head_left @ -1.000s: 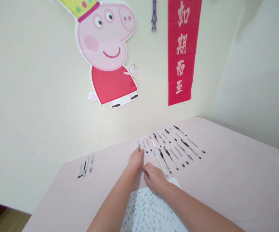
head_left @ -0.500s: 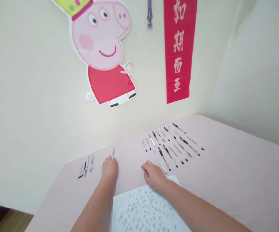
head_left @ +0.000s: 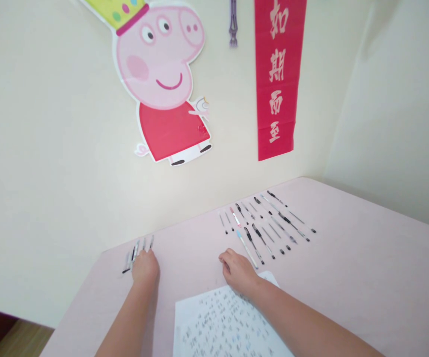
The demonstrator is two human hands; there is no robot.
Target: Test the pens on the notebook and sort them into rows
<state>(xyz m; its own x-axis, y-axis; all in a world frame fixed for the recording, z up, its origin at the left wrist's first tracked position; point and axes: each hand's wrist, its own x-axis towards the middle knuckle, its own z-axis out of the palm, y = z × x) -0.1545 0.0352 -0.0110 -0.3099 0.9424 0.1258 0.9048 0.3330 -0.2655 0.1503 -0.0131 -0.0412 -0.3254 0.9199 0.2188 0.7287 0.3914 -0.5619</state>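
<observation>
At the left end of the table, my left hand (head_left: 145,267) is closed on a slim pen (head_left: 152,241), whose far end pokes out beyond the fingers. Right beside it lies a small row of pens (head_left: 134,250), partly covered by that hand. My right hand (head_left: 239,271) rests on the table with its fingers curled in, and nothing shows in them. Its wrist lies over the top of a sheet of paper (head_left: 214,322) covered in handwriting. Just past the right hand is a white pen with a light blue end (head_left: 247,248).
Two rows of pens, refills and caps spread over the back right, among them a black pen (head_left: 258,234) and a pink-and-white pen (head_left: 235,216). The pink table (head_left: 366,277) meets the wall behind, where a cartoon pig cutout (head_left: 173,129) and a red banner (head_left: 277,99) hang.
My left hand has moved left with the pen, from the middle of the table to the small row of pens. My right hand has stayed in place.
</observation>
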